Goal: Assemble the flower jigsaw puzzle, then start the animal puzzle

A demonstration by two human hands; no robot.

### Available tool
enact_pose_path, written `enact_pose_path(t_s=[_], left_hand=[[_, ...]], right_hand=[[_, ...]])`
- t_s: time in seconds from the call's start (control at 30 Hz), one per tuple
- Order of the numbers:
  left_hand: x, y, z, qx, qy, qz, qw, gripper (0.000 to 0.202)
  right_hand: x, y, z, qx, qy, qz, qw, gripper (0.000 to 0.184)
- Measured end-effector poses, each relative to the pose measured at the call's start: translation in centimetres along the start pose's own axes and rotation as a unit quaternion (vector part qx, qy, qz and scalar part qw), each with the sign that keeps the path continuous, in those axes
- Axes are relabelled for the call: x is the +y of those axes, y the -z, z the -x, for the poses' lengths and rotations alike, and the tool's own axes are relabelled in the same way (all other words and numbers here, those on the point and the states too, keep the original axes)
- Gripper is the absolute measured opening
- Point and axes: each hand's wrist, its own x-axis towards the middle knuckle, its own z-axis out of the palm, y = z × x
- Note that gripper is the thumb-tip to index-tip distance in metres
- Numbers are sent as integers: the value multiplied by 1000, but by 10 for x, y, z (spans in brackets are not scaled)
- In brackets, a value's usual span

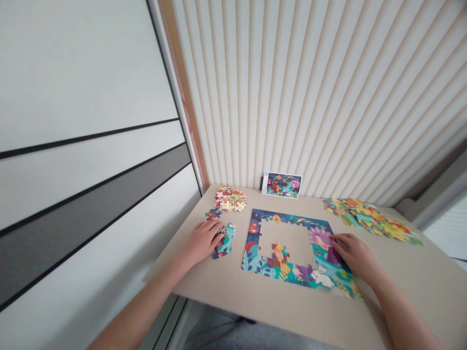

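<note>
A partly assembled jigsaw puzzle (255,265) lies on the table, its border joined around a bare middle. From the lower border a few joined orange and brown pieces (279,253) reach into that gap. My left hand (204,240) rests left of the puzzle, fingers loosely bent over a small group of teal and dark blue puzzle pieces (229,237); its fingertips touch them. My right hand (352,252) lies on the puzzle's right border beside the pink and purple bird, fingers laid out on the surface. No piece shows in its grasp.
A picture card (282,185) leans against the ribbed panel (292,97) behind the table (233,291). Pink and cream pieces (230,199) are heaped at back left, with dark pieces (213,214) near them. Yellow and green pieces (375,221) spread at back right. A white wall (91,218) stands left.
</note>
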Motion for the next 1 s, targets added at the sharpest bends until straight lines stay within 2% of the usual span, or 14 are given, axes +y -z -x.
enact_pose_path(t_s=[0.13, 0.23, 0.33, 0.47, 0.67, 0.83, 0.9, 1.0], left_hand=[[-13, 5, -1, -5, 18, 30, 999, 38], [-26, 9, -20, -4, 65, 22, 998, 40], [-36, 5, -45, -34, 142, -25, 989, 37], [-40, -5, -61, -53, 167, -43, 984, 35], [-42, -11, -60, -70, 183, -68, 978, 34], [-40, 0, -56, -75, 186, -76, 977, 31], [-36, 7, -52, -56, 179, -82, 979, 30], [-23, 15, -44, 8, 153, -86, 984, 32]], right_hand=[[0, 0, 0, -6, 3, -1, 1000, 42], [-2, 1, 0, -6, -6, -1, 1000, 42], [-5, 3, 0, -8, -12, -4, 1000, 42], [-9, 5, 2, -9, -10, -13, 1000, 41], [-15, 7, 3, -1, -25, -12, 1000, 39], [-19, 9, 3, -3, -21, -12, 1000, 37], [-20, 10, 4, -5, -22, -10, 1000, 38], [-26, 12, 5, 6, -34, -11, 999, 39]])
